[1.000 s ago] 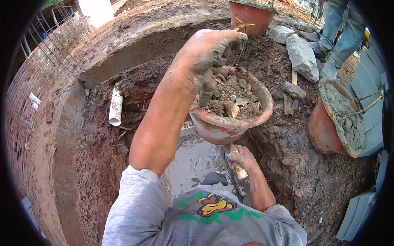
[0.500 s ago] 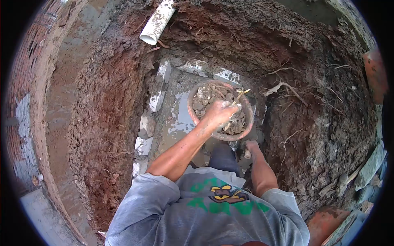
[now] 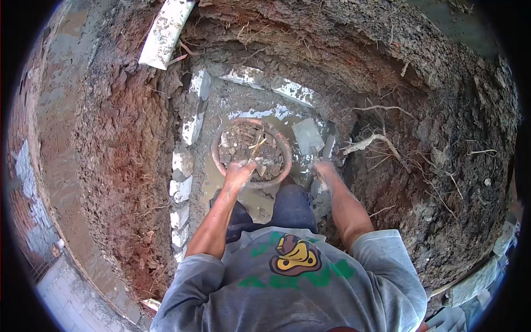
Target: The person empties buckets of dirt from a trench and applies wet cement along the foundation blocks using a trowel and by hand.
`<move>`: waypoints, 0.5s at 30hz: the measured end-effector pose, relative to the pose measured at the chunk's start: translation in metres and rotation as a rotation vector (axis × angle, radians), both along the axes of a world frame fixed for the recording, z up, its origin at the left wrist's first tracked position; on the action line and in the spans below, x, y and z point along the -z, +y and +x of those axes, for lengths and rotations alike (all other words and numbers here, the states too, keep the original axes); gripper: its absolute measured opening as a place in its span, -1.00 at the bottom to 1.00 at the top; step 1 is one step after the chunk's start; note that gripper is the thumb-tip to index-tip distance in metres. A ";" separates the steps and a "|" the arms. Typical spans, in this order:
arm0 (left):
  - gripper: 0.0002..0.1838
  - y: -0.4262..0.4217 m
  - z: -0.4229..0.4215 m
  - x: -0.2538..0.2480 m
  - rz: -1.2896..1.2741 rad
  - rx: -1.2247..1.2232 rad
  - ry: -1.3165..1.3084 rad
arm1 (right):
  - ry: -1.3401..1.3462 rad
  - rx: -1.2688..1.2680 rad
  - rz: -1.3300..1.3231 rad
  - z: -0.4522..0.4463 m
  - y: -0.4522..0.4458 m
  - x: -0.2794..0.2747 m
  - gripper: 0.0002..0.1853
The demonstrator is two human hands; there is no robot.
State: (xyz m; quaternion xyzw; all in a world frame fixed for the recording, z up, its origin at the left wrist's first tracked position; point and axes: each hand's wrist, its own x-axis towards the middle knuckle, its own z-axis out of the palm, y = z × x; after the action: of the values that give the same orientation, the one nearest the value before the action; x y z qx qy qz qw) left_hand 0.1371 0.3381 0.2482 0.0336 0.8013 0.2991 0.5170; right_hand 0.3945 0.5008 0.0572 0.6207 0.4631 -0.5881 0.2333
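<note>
A round, reddish-brown bucket (image 3: 287,149) full of soil clods and rubble sits in muddy water between low rows of blocks. My left hand (image 3: 240,170) is closed over its near side, around a pale strand (image 3: 258,147) that looks like the bucket's handle. The strand's lower part is hidden by my fingers. To the right, my right hand (image 3: 323,167) is closed just below a flat, grey, rectangular blade (image 3: 308,136), apparently a trowel. Its handle is mostly covered by the hand. The blade stands apart from the bucket.
White, mud-stained blocks (image 3: 193,128) line the pit's left side and back. A white pipe (image 3: 166,36) juts in at upper left. Roots (image 3: 381,141) stick out of the right soil wall (image 3: 437,166). My legs (image 3: 293,207) stand close to the bucket.
The bucket and my left hand have moved left and slightly toward me. My right hand has moved forward, and the grey blade has come into sight. The view has shifted.
</note>
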 end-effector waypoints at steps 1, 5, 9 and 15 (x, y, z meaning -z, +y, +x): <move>-0.63 -0.001 -0.001 -0.004 0.006 -0.055 -0.038 | 0.034 0.145 -0.081 -0.004 -0.006 -0.010 -0.76; -0.61 0.009 -0.003 -0.033 0.122 -0.042 0.138 | 0.160 0.544 -0.284 -0.020 -0.011 -0.005 -0.84; -0.66 0.000 0.003 -0.025 0.135 -0.067 0.015 | 0.139 0.607 -0.301 -0.025 -0.026 0.013 -0.76; -0.67 0.012 0.002 -0.019 0.002 0.105 -0.022 | -0.040 -0.112 0.285 0.019 -0.011 0.033 -0.63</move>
State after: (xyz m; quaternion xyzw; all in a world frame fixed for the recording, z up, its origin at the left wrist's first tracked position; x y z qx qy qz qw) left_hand 0.1395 0.3502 0.2677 0.0730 0.7922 0.2726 0.5410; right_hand 0.4132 0.4894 0.0242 0.6322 0.5711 -0.4899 0.1847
